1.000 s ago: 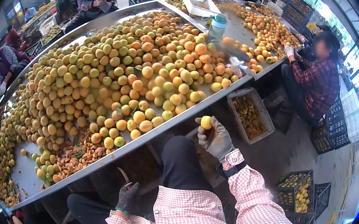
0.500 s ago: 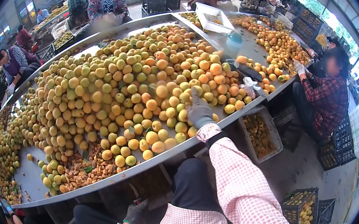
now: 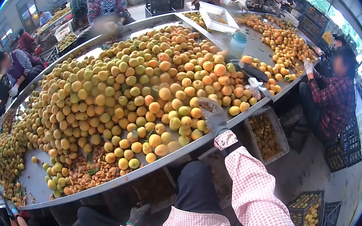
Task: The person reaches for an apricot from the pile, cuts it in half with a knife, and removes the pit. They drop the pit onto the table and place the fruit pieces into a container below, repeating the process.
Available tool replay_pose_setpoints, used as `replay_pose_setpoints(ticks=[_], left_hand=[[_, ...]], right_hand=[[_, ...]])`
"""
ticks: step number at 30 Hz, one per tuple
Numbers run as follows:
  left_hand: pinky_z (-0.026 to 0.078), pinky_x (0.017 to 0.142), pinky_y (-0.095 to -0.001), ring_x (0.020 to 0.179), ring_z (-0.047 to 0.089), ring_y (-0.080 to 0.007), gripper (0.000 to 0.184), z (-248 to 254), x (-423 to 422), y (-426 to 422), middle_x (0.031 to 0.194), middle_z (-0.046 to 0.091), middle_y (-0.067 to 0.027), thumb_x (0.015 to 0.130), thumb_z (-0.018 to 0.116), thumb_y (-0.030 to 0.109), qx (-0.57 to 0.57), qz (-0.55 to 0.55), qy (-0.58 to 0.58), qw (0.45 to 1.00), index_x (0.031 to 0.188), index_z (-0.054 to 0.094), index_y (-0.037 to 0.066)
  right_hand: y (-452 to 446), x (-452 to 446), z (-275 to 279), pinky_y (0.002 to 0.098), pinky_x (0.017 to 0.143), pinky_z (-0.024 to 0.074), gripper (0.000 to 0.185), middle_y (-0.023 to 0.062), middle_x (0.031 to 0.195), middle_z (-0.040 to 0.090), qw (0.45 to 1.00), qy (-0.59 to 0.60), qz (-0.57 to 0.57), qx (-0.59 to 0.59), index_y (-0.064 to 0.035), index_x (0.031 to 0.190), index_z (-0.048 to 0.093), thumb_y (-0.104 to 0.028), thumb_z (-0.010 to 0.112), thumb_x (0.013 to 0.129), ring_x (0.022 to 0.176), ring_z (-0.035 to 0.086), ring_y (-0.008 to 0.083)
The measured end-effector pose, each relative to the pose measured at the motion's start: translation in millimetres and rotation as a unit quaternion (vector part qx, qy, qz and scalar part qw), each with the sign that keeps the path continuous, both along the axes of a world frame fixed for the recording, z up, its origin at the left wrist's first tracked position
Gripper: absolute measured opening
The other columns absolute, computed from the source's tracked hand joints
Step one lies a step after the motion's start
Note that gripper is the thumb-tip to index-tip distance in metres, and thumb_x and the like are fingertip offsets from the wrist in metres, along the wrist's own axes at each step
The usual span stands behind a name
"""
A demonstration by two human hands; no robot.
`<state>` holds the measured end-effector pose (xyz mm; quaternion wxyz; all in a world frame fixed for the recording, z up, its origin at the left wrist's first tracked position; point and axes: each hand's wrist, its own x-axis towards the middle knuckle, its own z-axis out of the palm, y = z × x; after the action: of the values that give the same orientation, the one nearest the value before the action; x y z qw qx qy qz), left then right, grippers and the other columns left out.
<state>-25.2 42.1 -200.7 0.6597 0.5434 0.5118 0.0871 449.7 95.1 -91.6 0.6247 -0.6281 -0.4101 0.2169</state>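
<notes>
My right hand [image 3: 213,116], in a grey glove, reaches over the near rim of the metal sorting table [image 3: 185,154]. Its fingers are apart and slightly bent beside the yellow-orange apricots [image 3: 174,123]; no fruit shows clearly in it. Low by my lap, my left hand [image 3: 137,217], in a dark glove, is closed round a small knife [image 3: 138,203], mostly hidden by the fingers. Whole apricots are heaped across the table. A pile of split, brownish apricot pieces [image 3: 93,175] lies near the front edge.
Beneath the table edge stands a white crate of apricot pieces [image 3: 264,138]. A black crate of fruit [image 3: 306,212] sits on the floor at right. A turquoise-lidded jar [image 3: 238,42] and a white tray [image 3: 218,18] are at the back. A co-worker in a checked shirt [image 3: 332,97] sits at right.
My right hand has drawn back slightly toward the table rim, its fingers changing from pointing into the fruit to spread and bent. My left hand stays low. The view has shifted a little.
</notes>
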Motion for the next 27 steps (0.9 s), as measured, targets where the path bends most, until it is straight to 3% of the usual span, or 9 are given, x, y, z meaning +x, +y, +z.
replay_pose_setpoints(ticks=[2,5,8,12,14,17,19,22,27], left_hand=[[0.047,0.048,-0.0302,0.053,0.058,-0.0167,0.014,33.7,9.3,1.5,0.068,0.06,-0.0039,0.084,0.066,0.015,-0.114,0.1,-0.018,0.988,0.097,0.062,0.012],[0.042,0.042,-0.027,0.045,0.051,-0.013,0.01,60.2,11.6,3.7,0.063,0.055,-0.0005,0.085,0.068,0.016,-0.108,0.128,-0.046,0.985,0.089,0.06,0.013],[0.04,0.043,-0.0238,0.05,0.05,-0.0099,0.016,83.6,15.2,5.1,0.065,0.053,0.0003,0.082,0.071,0.016,-0.135,0.159,-0.088,0.974,0.09,0.058,0.008],[0.04,0.043,-0.0242,0.051,0.05,-0.0098,0.018,99.2,16.5,3.8,0.067,0.054,0.0004,0.083,0.07,0.015,-0.105,0.156,-0.115,0.975,0.094,0.058,0.009],[0.04,0.043,-0.0242,0.052,0.051,-0.0097,0.017,105.6,11.7,-0.2,0.068,0.055,0.0004,0.082,0.07,0.014,-0.109,0.16,-0.123,0.973,0.094,0.059,0.008],[0.04,0.043,-0.024,0.054,0.052,-0.0097,0.017,110.5,-1.0,-5.5,0.071,0.056,0.0002,0.082,0.069,0.012,0.009,0.146,-0.099,0.984,0.095,0.059,0.008],[0.04,0.043,-0.0234,0.054,0.053,-0.0096,0.016,113.0,-14.7,-7.8,0.072,0.056,-0.0004,0.083,0.067,0.009,-0.001,0.175,-0.098,0.98,0.096,0.059,0.007],[0.039,0.042,-0.0228,0.053,0.053,-0.0102,0.014,145.7,-18.5,-12.3,0.071,0.056,-0.0009,0.083,0.066,0.008,-0.093,0.23,-0.157,0.956,0.095,0.059,0.007],[0.035,0.039,-0.0225,0.046,0.047,-0.01,0.011,147.6,-22.7,-13.0,0.063,0.052,-0.0007,0.085,0.065,0.008,-0.104,0.235,-0.157,0.954,0.094,0.058,0.008]], right_hand=[[1.1,-9.9,7.6,0.0355,0.1,0.0412,0.038,0.0104,0.12,0.059,0.996,0.081,-0.018,0.02,-0.0146,0.116,0.061,-0.007,0.064,0.079,0.116,0.052,0.0278],[13.2,-37.2,28.0,0.0402,0.097,0.0396,0.037,0.0101,0.121,0.058,0.895,-0.398,0.003,-0.203,-0.0174,0.116,0.061,-0.021,0.063,0.079,0.114,0.051,0.0262],[32.9,-87.9,69.0,0.0461,0.104,0.0313,0.04,0.0108,0.133,0.05,0.786,-0.477,-0.01,-0.394,-0.0188,0.119,0.06,-0.024,0.062,0.08,0.125,0.044,0.0279],[50.6,-101.8,14.8,0.0478,0.108,0.0249,0.039,0.0087,0.144,0.039,0.824,-0.495,-0.121,-0.248,-0.0201,0.123,0.057,-0.022,0.055,0.084,0.133,0.034,0.0271],[41.5,-98.4,17.9,0.0457,0.109,0.0246,0.04,0.0113,0.143,0.041,0.859,-0.489,-0.013,-0.148,-0.0191,0.124,0.057,-0.014,0.054,0.085,0.132,0.036,0.0279],[10.8,-80.8,42.9,0.0368,0.098,0.0418,0.028,0.012,0.117,0.061,0.943,-0.328,0.018,0.057,-0.0124,0.111,0.062,-0.005,0.054,0.085,0.11,0.057,0.0286],[-3.4,-48.8,27.9,0.0375,0.084,0.0472,0.024,0.0119,0.097,0.064,0.963,-0.24,-0.101,0.072,-0.0076,0.102,0.063,-0.003,0.054,0.081,0.092,0.059,0.0305],[-42.3,-12.3,39.0,0.0352,0.08,0.0502,0.022,0.0127,0.093,0.065,0.928,-0.212,-0.259,-0.162,-0.003,0.1,0.063,-0.011,0.066,0.08,0.087,0.063,0.0261],[-35.5,-50.9,37.7,0.0405,0.081,0.0494,0.028,0.0136,0.107,0.057,0.84,-0.449,-0.054,-0.3,-0.0103,0.108,0.061,-0.018,0.065,0.082,0.091,0.061,0.0321]])
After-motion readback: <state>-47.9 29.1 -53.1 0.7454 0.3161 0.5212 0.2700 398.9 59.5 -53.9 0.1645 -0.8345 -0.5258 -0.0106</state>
